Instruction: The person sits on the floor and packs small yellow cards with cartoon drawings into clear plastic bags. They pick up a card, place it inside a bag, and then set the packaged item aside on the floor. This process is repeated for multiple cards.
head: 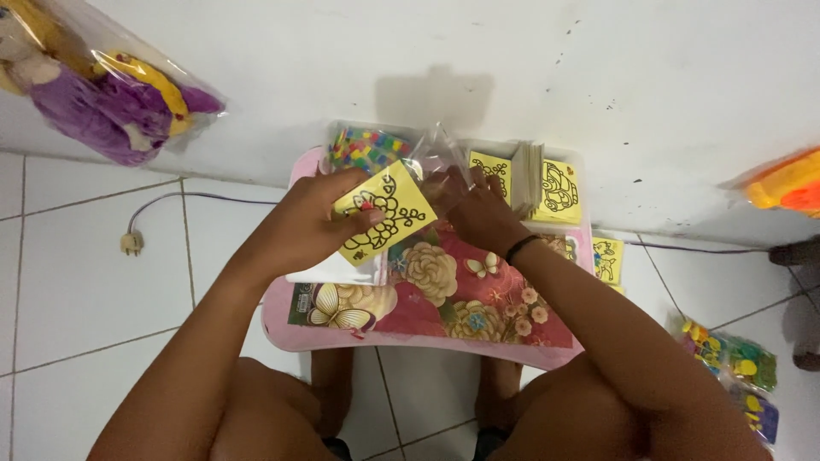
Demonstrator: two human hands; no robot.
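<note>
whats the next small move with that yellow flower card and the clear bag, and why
Probably slide the yellow card into the clear plastic bag. The left hand pinches the card by one edge, tilted toward the bag, while the right hand holds the bag just beside it above the pink table. Whether the bag's mouth is open is hard to tell.
</note>
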